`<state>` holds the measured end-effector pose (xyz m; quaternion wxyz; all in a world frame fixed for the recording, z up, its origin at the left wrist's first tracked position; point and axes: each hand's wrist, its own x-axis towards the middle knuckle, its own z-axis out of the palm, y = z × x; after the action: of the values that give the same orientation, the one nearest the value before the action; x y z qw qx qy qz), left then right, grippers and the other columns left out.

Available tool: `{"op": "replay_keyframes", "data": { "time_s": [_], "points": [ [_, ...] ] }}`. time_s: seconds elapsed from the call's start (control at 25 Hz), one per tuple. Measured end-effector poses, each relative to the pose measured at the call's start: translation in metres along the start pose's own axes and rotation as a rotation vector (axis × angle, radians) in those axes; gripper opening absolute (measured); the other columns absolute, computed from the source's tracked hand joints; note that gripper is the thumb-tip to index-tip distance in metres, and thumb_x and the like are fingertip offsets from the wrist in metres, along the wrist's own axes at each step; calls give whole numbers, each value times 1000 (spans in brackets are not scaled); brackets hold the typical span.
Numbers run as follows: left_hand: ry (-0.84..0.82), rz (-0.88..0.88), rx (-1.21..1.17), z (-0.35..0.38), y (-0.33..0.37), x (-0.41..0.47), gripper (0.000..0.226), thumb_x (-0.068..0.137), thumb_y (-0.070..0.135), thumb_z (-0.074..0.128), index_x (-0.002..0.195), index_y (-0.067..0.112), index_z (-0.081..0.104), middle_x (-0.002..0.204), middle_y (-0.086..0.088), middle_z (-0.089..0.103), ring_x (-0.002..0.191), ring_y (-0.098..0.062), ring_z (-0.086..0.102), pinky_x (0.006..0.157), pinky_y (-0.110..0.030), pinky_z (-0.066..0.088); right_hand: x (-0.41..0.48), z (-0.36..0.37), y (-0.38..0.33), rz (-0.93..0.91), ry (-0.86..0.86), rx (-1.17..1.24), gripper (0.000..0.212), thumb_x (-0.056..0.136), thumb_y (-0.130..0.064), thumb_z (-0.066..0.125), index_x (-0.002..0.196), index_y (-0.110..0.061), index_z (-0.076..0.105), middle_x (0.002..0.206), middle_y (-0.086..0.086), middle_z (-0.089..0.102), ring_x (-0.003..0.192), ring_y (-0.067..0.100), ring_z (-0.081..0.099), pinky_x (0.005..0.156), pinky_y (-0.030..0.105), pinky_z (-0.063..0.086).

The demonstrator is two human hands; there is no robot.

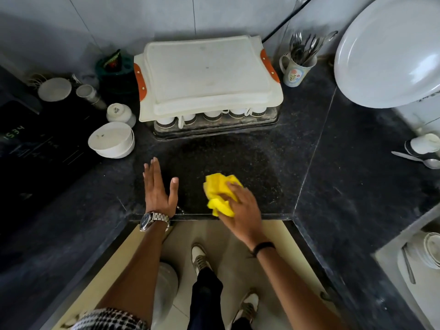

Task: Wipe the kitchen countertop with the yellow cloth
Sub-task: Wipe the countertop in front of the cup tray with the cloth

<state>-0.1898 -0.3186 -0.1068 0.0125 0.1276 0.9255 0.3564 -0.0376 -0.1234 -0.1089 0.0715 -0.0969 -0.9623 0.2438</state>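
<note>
A crumpled yellow cloth [217,190] lies on the dark speckled countertop [238,158] close to its front edge. My right hand [245,210] presses down on the cloth, fingers curled over its near side. My left hand [158,189] hovers or rests at the counter's front edge to the left of the cloth, fingers straight and together, thumb spread, holding nothing. A metal watch is on the left wrist.
A white lidded tray [207,79] covers cups on a rack at the back. White bowls [112,140] and an induction hob [35,144] stand at the left. A mug of cutlery [297,67], a big white plate [390,53] and a spoon [419,159] are at the right.
</note>
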Motion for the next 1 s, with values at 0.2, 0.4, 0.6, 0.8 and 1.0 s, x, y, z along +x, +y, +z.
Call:
{"op": "replay_keyframes", "data": {
  "time_s": [0.2,0.4,0.6,0.8,1.0],
  "points": [
    [-24,-48,-46,-2,7,-2,87,90,68,23,156,12,16,164,-12,15,154,-27,6,123,-53,17,49,-3,30,293,142,-148,50,91,-48,50,127,-14,57,152,14,39,145,32,29,117,54,25],
    [-85,19,2,2,2,1,86,91,62,31,157,13,4,167,-6,5,155,-26,2,125,-50,13,132,21,-16,364,68,-212,60,87,-52,40,137,-19,48,155,19,31,145,40,22,119,55,18],
    [-3,73,-34,-2,-1,-1,90,92,66,21,154,0,15,164,-16,15,153,-36,6,124,-51,13,129,66,-102,-179,-253,-78,59,96,-40,34,149,-17,31,160,9,26,149,29,15,122,43,6],
    [103,137,-71,-4,-4,-5,83,93,62,20,149,2,32,158,-12,34,152,-36,16,122,-52,19,71,43,-71,-422,-302,-41,50,87,-46,61,127,-15,59,154,6,39,145,26,27,119,43,18],
    [68,106,-85,-7,-2,-4,78,94,61,23,151,8,31,159,-9,33,153,-32,14,121,-52,21,33,4,-5,-280,-226,-70,46,90,-58,53,106,-19,71,153,3,40,143,23,32,115,47,30]
  ]
}}
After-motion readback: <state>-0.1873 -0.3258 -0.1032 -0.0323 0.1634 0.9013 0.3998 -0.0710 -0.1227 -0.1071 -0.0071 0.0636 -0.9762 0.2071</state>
